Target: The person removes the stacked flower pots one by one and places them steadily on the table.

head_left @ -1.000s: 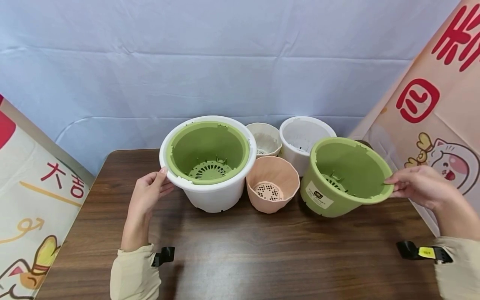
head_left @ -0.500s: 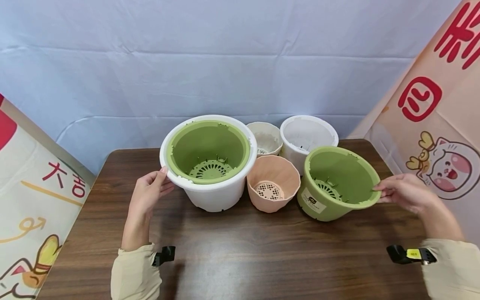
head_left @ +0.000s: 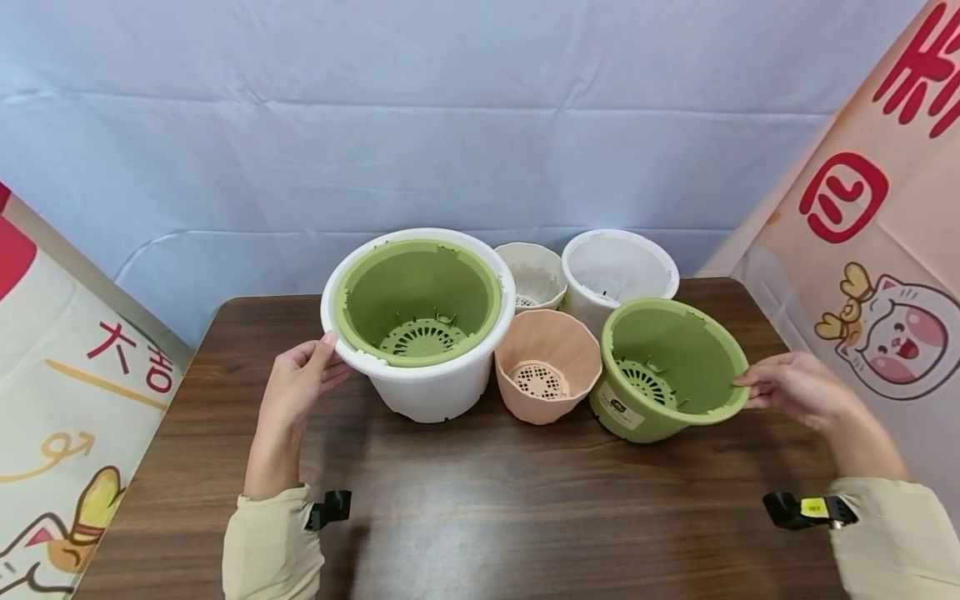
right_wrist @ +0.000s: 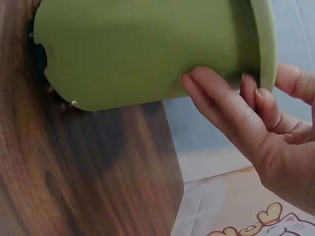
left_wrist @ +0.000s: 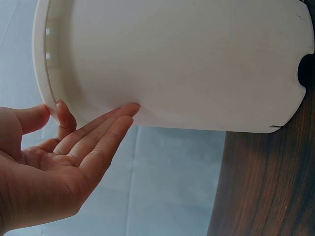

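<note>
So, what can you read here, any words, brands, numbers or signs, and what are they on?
"大吉": in red on the left banner.
Large red character on the right banner: cut off by the picture's edge.
Boxed red sign, same banner: too stylised to be sure of.
White label on the right-hand green pot: too small.
Yellow tag on the right wrist's strap: too blurred.

soft, even light leaves a pale glare on the brown table (head_left: 480, 500), while both wrist views look dimmer.
</note>
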The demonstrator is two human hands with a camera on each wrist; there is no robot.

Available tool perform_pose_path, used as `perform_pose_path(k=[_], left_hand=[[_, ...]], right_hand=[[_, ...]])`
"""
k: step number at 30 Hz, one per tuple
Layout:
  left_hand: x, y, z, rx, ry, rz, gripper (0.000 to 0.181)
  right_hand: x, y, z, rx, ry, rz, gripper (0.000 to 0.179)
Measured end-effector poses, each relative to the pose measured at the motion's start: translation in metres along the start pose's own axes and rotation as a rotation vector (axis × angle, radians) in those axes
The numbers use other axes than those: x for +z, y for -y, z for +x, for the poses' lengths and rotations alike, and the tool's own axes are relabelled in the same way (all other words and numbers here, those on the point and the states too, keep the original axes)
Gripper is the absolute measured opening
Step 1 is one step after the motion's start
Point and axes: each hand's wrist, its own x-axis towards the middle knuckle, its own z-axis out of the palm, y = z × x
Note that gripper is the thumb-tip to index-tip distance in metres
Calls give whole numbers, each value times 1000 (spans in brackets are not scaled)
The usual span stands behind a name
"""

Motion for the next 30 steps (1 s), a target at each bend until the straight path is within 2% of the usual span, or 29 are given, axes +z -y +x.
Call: perform_pose_path(k=[7, 30], left_hand=[[0, 0, 0, 3, -6, 1, 45], [1, 1, 0, 0, -10, 4, 44]], right_hand=[[3, -3, 3, 0, -19, -3, 40], [0, -10, 3, 0, -4, 46, 42]])
